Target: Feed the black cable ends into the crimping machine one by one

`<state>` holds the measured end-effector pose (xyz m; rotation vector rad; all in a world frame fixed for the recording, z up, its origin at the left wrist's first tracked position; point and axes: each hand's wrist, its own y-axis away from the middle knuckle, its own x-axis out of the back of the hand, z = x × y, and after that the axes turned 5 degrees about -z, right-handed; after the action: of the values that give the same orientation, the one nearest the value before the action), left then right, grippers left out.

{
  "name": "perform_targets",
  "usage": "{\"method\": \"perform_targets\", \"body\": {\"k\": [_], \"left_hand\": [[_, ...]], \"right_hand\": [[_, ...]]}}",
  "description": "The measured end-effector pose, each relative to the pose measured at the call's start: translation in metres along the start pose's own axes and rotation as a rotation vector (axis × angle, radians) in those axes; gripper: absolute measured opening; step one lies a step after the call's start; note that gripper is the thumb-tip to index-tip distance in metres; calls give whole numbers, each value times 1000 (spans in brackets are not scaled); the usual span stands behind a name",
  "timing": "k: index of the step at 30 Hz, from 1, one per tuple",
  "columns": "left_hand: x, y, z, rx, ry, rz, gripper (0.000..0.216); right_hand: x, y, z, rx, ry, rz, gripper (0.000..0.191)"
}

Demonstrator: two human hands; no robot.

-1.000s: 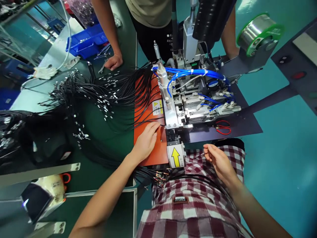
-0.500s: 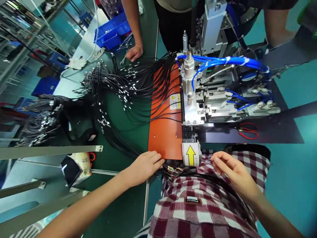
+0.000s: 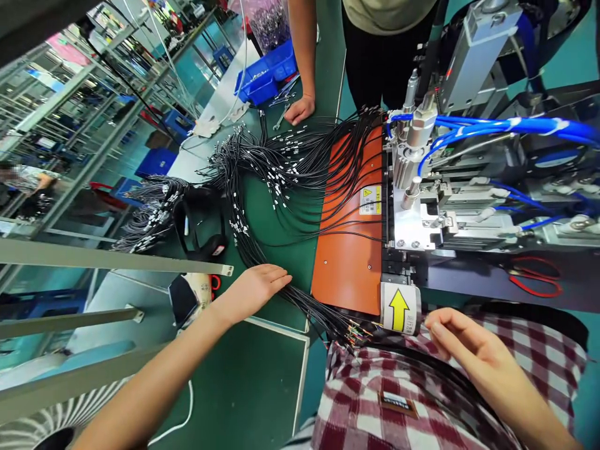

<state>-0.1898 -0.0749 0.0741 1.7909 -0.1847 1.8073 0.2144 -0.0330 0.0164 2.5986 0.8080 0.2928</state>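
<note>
My left hand (image 3: 255, 289) is closed over a thick bundle of black cables (image 3: 316, 303), its fingers bent across it and its thumb hidden. To its right, the bundle runs along the front edge of an orange sloped plate (image 3: 347, 278). Bare coloured wire ends (image 3: 359, 331) show near my lap. My right hand (image 3: 473, 344) hovers just right of a white label with a yellow arrow (image 3: 399, 309). Its fingers are loosely curved and apart, with nothing in them. More thin black cables (image 3: 347, 169) cross the plate toward a metal machine (image 3: 412, 219).
Opposite, a co-worker's hand (image 3: 300, 110) rests on the green table (image 3: 281, 206) near a blue bin (image 3: 265, 75). Red-handled scissors (image 3: 534, 275) lie on the right. A metal bar (image 3: 117, 259) reaches in from the left. Blue hoses (image 3: 506, 127) arch over the machine.
My left hand has slid left along the cable bundle, away from the wire ends and the plate's front corner. My right hand stays near the arrow label. The view has shifted left.
</note>
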Motion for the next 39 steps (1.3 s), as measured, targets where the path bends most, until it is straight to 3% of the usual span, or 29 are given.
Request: {"method": "perform_targets", "body": {"k": [6,10,12,15,19,23,27,30,33,39], "left_hand": [[32,11,-13,181,551,220,15],[30,3,-12,316,840,317,14],[20,-5,-9,313,827,268,15],[4,-17,3,264,626,170,15],[0,-45,35,187,322,137,16],[4,-86,79,-60,242,106,25],[3,-113,104,-160,412,111,28],[4,-119,114,-132,563,50,25],[8,-126,125,-71,690,66,16],[14,-137,136,18,1107,-2,18]], "right_hand": [[-14,-5,-21,101,35,-25,23],[-36,-25,-39,319,86,-8,25],[-48,-40,-45,345,-10,-49,39],[-62,-58,-47,280,-334,-187,55],[-69,-62,-42,198,-478,-132,25],[-61,-49,-37,256,-420,-51,25],[-43,-36,-28,208,-444,53,20],[-32,-31,-20,179,-447,91,16],[-28,-31,-18,187,-370,121,13],[-15,-30,-27,198,-470,39,22]]}}
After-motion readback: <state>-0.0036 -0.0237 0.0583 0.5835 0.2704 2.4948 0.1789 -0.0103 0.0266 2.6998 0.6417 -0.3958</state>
